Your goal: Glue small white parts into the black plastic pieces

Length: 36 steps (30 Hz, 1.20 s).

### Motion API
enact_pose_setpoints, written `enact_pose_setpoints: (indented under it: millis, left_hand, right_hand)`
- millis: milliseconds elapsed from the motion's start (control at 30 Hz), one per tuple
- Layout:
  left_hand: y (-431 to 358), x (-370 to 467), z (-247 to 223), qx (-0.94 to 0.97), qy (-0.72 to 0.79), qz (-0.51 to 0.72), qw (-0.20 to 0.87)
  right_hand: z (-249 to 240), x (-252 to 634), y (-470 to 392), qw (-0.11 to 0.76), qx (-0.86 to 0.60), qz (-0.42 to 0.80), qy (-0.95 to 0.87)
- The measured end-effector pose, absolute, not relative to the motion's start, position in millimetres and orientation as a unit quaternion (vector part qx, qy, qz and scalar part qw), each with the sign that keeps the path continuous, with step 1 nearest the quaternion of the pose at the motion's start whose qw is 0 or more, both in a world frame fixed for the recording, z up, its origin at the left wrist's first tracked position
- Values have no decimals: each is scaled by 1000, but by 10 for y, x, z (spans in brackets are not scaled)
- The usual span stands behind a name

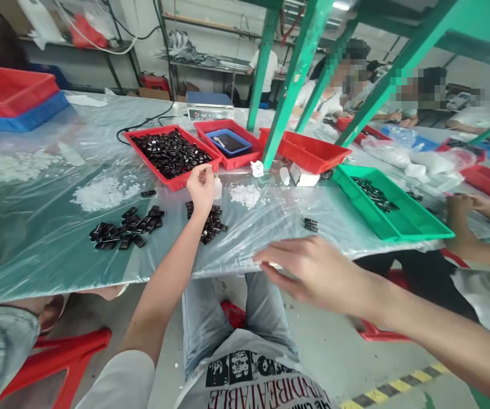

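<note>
My left hand (201, 186) is closed in a pinch in front of a red tray (172, 183) full of small black plastic parts (172, 150). Right beside its fingers stands a small whitish bottle (217, 187); whether the fingers grip it or something tiny, I cannot make out. Under that wrist lies a pile of black parts (213, 224). Over the table's front edge, my right hand (306, 267) is stretched out, slightly blurred, thumb apart from the fingers, with nothing clearly visible in it. A few black parts (310, 224) lie in a neat group just beyond it.
Another black pile (128, 227) and white bits (106, 193) lie to the left, more white bits (245, 195) in the middle. A green tray (415, 227) sits at right, below slanting green posts (289, 85). A scale (209, 105) stands behind. A co-worker's hands (461, 213) are at far right.
</note>
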<state>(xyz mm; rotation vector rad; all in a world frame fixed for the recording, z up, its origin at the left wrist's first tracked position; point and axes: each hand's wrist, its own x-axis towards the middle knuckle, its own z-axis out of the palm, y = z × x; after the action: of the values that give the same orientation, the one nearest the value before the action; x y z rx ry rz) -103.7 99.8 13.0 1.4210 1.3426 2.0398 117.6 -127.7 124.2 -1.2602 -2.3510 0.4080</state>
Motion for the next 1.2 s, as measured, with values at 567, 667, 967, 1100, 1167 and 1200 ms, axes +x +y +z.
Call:
enact_pose_setpoints:
  millis: [567,667,967,1100,1167,1200]
  left_hand:
    - [949,-1092,173,491,493,699,167]
    - [897,-1062,220,500,494,691,168]
    - [632,-835,321,707,426,528,202]
    - [643,-759,184,738,423,479,216]
    - [656,-746,147,732,423,484,225]
    - [658,-742,139,731,422,486,229]
  right_hand:
    - [378,447,167,32,-410,153,-899]
    - [381,625,150,59,-397,184,-897]
    - [431,1210,722,327,-416,279,-801]
    - [375,1264,876,369,-395,266,-798]
    - [292,1262,886,384,-386,275,-793]
    - [246,1262,883,390,-382,284,-788]
